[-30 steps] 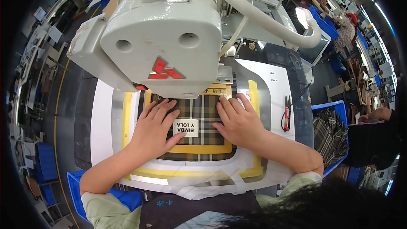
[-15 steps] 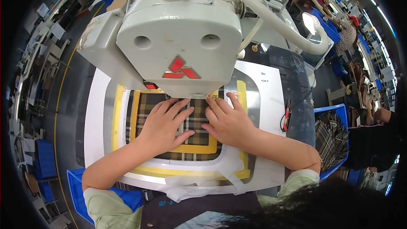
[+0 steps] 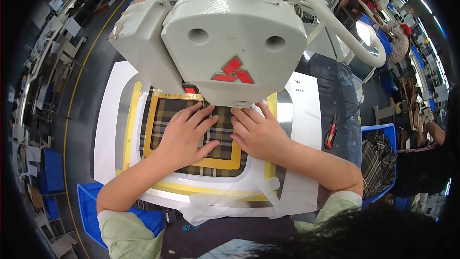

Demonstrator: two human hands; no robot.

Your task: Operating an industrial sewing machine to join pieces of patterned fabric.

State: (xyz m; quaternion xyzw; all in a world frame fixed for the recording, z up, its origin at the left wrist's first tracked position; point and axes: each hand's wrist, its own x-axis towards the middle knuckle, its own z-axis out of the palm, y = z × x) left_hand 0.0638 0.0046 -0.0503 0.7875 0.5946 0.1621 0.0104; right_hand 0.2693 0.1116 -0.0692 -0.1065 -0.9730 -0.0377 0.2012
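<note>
Plaid fabric [image 3: 163,136] in brown, black and white lies under the head of a large white sewing machine [image 3: 230,33]. A yellow rectangular frame [image 3: 218,163] rests on the fabric. My left hand [image 3: 184,132] lies flat with fingers spread on the plaid inside the frame, fingertips close beneath the machine head. My right hand [image 3: 258,132] is flat too, over the frame's right side, its fingertips near the machine's lower edge. The needle area is mostly hidden behind the machine head.
A white sheet [image 3: 304,129] with yellow tape strips [image 3: 130,129] surrounds the work. Red-handled snips [image 3: 330,135] lie on the dark table to the right. A blue bin [image 3: 378,163] of plaid pieces stands beyond; another blue bin [image 3: 93,211] is at lower left. White strips [image 3: 206,208] hang at the front.
The view has shifted, so the machine head appears farther right. The yellow frame sits slightly farther up and left in the picture. Both hands stay flat on the work.
</note>
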